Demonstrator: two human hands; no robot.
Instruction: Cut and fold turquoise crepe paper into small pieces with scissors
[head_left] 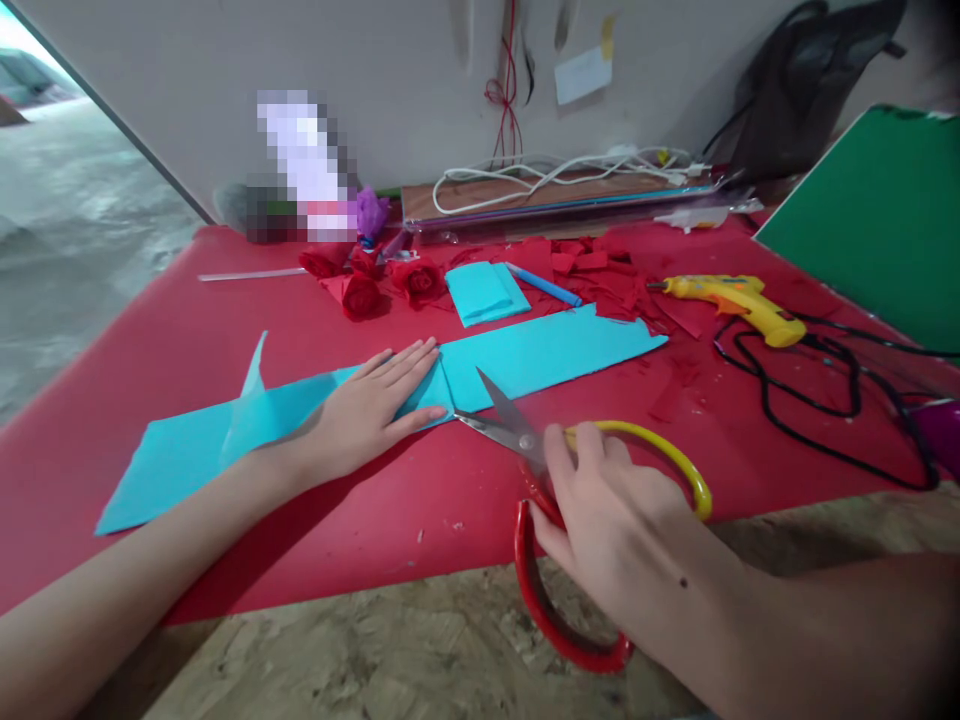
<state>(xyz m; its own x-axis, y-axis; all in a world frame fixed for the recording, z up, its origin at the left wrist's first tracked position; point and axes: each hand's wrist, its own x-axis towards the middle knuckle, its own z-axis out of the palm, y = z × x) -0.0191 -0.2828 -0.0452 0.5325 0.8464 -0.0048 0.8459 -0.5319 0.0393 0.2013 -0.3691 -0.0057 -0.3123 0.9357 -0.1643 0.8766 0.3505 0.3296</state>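
A long strip of light-blue crepe paper (540, 350) lies slantwise across the red table cover. My left hand (360, 415) rests flat on it, fingers stretched out, beside a folded edge near the middle. In my right hand (622, 510) is a pair of scissors (529, 440) with one yellow and one red handle. Their blades stand apart, and the lower tip meets the strip's near edge by my left thumb. Behind the strip sits a small folded stack of the same blue paper (484, 292), with a blue pen (546, 285) touching it.
Red paper roses (416, 282) and red scraps (585, 258) lie toward the back. A yellow glue gun (739, 300) with a looping black cord (772, 400) is at the right, near a green board (877, 220). White cables (525, 185) run along the wall.
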